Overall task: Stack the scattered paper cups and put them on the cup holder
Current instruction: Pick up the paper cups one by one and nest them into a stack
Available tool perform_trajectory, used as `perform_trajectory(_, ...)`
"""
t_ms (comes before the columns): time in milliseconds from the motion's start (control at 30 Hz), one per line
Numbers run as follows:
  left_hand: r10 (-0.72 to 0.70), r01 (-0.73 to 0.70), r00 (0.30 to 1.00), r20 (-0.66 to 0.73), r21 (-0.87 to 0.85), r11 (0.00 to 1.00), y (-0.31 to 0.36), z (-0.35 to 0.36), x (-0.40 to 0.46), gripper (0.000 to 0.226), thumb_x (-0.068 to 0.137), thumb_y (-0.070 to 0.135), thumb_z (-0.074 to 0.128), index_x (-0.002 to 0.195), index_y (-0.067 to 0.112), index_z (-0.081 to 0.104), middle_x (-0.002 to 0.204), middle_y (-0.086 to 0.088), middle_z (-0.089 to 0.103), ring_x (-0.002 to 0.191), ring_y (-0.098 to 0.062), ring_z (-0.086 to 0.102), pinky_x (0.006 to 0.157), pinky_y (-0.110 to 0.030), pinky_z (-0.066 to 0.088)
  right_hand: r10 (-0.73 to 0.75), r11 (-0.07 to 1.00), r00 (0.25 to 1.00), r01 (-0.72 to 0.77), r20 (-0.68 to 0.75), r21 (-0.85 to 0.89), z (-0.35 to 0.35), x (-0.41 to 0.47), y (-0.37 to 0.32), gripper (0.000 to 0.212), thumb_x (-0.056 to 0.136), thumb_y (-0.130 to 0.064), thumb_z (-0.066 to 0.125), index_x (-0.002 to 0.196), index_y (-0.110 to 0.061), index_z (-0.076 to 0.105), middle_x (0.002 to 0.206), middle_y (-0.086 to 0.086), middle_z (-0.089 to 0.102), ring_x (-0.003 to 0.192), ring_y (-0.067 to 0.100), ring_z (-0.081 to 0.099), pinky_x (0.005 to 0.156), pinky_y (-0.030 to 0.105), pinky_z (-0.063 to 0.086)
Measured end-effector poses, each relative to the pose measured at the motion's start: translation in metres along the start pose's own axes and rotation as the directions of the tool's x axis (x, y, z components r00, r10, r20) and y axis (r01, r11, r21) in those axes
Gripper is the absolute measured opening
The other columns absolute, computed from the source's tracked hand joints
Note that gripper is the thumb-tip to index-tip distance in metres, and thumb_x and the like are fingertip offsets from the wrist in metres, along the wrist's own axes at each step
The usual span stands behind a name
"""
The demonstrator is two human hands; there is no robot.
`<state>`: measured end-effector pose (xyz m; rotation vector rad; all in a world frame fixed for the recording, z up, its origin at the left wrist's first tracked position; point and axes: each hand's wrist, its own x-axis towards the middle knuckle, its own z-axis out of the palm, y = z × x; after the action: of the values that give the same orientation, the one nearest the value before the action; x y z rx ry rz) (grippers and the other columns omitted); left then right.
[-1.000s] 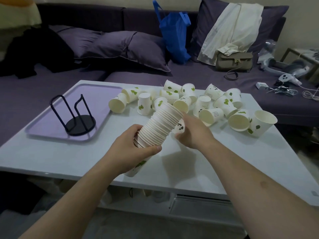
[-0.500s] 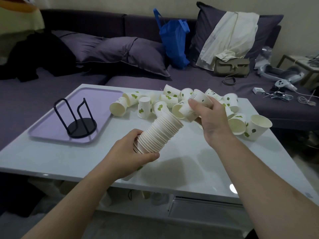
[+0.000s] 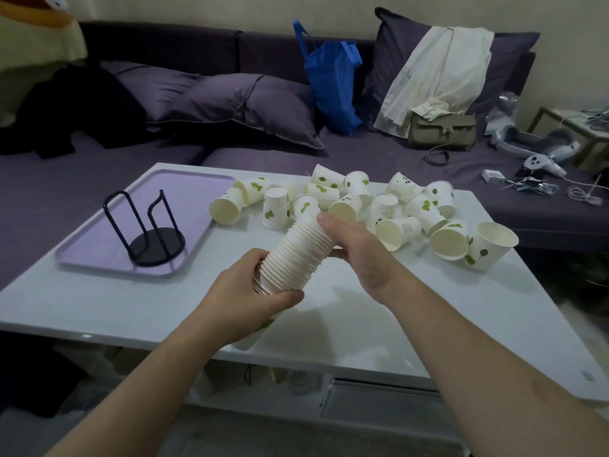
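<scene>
A long tilted stack of white paper cups (image 3: 298, 255) hangs over the middle of the white table (image 3: 164, 301). My left hand (image 3: 245, 301) grips its lower end. My right hand (image 3: 357, 249) is closed around its upper end, covering the open mouth of the top cup. Several loose cups with green leaf prints (image 3: 398, 212) lie scattered, mostly on their sides, behind the stack. One cup (image 3: 276, 207) stands upside down among them. The black wire cup holder (image 3: 150, 232) stands bare on a lilac tray (image 3: 99, 258) at the table's left.
A purple sofa (image 3: 99, 179) runs behind the table with cushions, a blue bag (image 3: 333, 77), a beige garment and a handbag (image 3: 441, 130). Cables and a controller (image 3: 540, 163) lie at the sofa's right end. A shelf under the table holds dim objects.
My right hand picked a loose cup from the pile, carried it back and brought it onto the top of the stack, where it now rests. My left hand kept its hold.
</scene>
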<state>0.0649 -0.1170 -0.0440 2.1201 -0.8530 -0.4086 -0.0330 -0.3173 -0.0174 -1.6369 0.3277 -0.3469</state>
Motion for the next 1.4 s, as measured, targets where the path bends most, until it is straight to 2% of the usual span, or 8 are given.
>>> perform_trajectory(100, -0.014, 0.015, 1.000, -0.007, 0.002, 1.000, -0.003, -0.002, 0.002, 0.061, 0.073, 0.056, 0.089, 0.122, 0.039, 0.057, 0.105, 0.015, 0.068, 0.092, -0.009, 0.067, 0.081, -0.037, 0.061, 0.033, 0.999, 0.999, -0.035, 0.029, 0.039, -0.003, 0.004, 0.003, 0.056, 0.095, -0.065, 0.053, 0.130, -0.027, 0.072, 0.133, -0.005, 0.071, 0.127, 0.019, 0.063, 0.111, 0.046, 0.049)
perform_trajectory(233, -0.011, 0.011, 1.000, -0.011, -0.028, 1.000, -0.003, -0.002, 0.004, 0.063, 0.072, 0.057, 0.089, 0.123, 0.041, 0.057, 0.106, 0.016, 0.069, 0.093, -0.008, 0.068, 0.081, -0.036, 0.061, -0.034, 0.984, 0.941, -0.027, -0.336, -0.175, -0.020, 0.010, 0.001, 0.032, 0.093, -0.049, 0.057, 0.113, -0.030, 0.073, 0.127, -0.002, 0.067, 0.113, 0.014, 0.061, 0.096, 0.038, 0.050)
perform_trajectory(367, -0.017, 0.017, 1.000, 0.001, -0.056, 0.998, -0.004, -0.001, 0.004, 0.059, 0.071, 0.056, 0.090, 0.120, 0.042, 0.059, 0.104, 0.015, 0.071, 0.092, -0.008, 0.069, 0.081, -0.037, 0.061, -0.131, 0.532, 0.898, -0.293, -0.420, -0.794, -0.054, 0.012, 0.020, 0.041, 0.090, -0.021, 0.067, 0.129, -0.012, 0.070, 0.163, 0.004, 0.035, 0.147, 0.026, 0.030, 0.120, 0.035, 0.030)
perform_trajectory(567, -0.025, 0.025, 1.000, 0.009, -0.064, 0.998, -0.004, 0.000, 0.006, 0.060, 0.070, 0.057, 0.090, 0.120, 0.042, 0.059, 0.105, 0.014, 0.071, 0.092, -0.009, 0.070, 0.082, -0.038, 0.061, 0.127, 0.268, 0.891, -0.455, -0.437, -0.849, -0.061, 0.009, 0.032, 0.049, 0.087, -0.028, 0.062, 0.130, -0.006, 0.062, 0.176, 0.011, 0.003, 0.161, 0.034, 0.001, 0.129, 0.045, 0.013)
perform_trajectory(800, -0.024, 0.025, 1.000, 0.013, -0.053, 0.998, -0.004, 0.001, 0.006, 0.061, 0.070, 0.058, 0.090, 0.120, 0.041, 0.059, 0.105, 0.014, 0.071, 0.093, -0.010, 0.070, 0.083, -0.040, 0.062, 0.026, 0.195, 0.887, -0.456, -0.460, -0.868, -0.060, 0.001, 0.021, 0.052, 0.085, -0.024, 0.063, 0.133, -0.002, 0.060, 0.159, 0.011, 0.041, 0.145, 0.036, 0.034, 0.121, 0.042, 0.026)
perform_trajectory(900, -0.025, 0.025, 1.000, 0.009, -0.050, 0.998, -0.003, 0.000, 0.006, 0.061, 0.071, 0.055, 0.091, 0.122, 0.040, 0.059, 0.106, 0.014, 0.071, 0.093, -0.011, 0.069, 0.082, -0.039, 0.061, -0.174, 0.268, 0.859, -0.430, -0.482, -0.862, -0.057, -0.004, 0.004, 0.021, 0.089, -0.026, 0.058, 0.090, -0.008, 0.068, 0.122, 0.013, 0.059, 0.116, 0.039, 0.053, 0.099, 0.044, 0.042)
perform_trajectory(1067, -0.010, 0.010, 1.000, 0.012, -0.035, 0.999, -0.001, -0.001, 0.002, 0.062, 0.072, 0.053, 0.091, 0.122, 0.040, 0.058, 0.104, 0.016, 0.070, 0.091, -0.007, 0.069, 0.079, -0.033, 0.059, -0.203, 0.795, 0.791, -0.211, -0.578, -0.569, -0.053, -0.013, -0.017, 0.046, 0.090, -0.037, 0.062, 0.061, -0.006, 0.047, 0.063, 0.009, 0.043, 0.062, 0.022, 0.043, 0.055, 0.034, 0.035)
perform_trajectory(1400, 0.027, -0.028, 0.999, 0.027, 0.019, 0.999, -0.001, -0.007, -0.007, 0.064, 0.073, 0.048, 0.092, 0.125, 0.039, 0.056, 0.106, 0.017, 0.067, 0.092, -0.006, 0.067, 0.072, -0.021, 0.052, 0.063, 0.980, 0.846, 0.048, -0.530, 0.193, -0.051, -0.007, -0.022, 0.019, 0.099, -0.029, 0.069, 0.097, -0.011, 0.075, 0.101, 0.005, 0.072, 0.096, 0.023, 0.068, 0.089, 0.049, 0.061)
